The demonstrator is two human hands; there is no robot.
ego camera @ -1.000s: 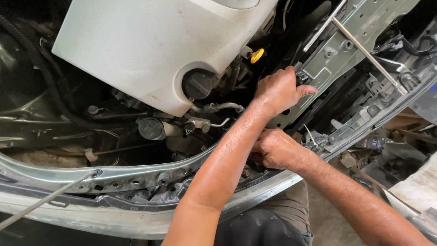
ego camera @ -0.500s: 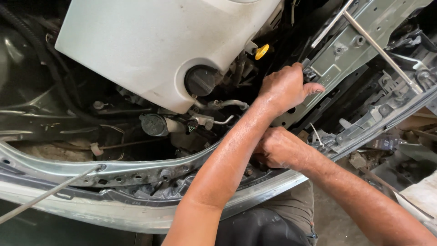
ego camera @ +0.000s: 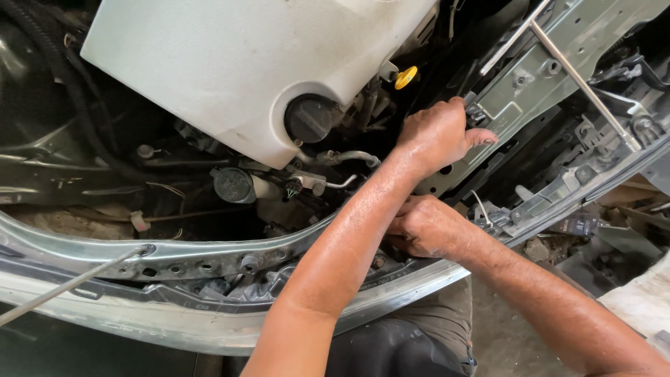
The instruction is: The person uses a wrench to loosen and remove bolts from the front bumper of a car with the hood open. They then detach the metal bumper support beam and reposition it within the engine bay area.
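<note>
Our left hand [ego camera: 436, 136] still grips the grey metal bar [ego camera: 530, 84], as a second ago. Our right hand [ego camera: 429, 227] stays curled low under the silver car frame [ego camera: 209, 262]; we cannot tell what it holds. Nothing has come loose.

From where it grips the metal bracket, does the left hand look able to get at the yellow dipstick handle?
Probably yes: the left hand sits near the yellow dipstick handle, with only open gap between.

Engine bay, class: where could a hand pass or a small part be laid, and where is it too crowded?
Bare room: the flat top of the white cover, above its black cap. Possibly the dark gap left of the round canister. Crowded: the left hand on the grey bracket, the right hand beside the hoses.
</note>
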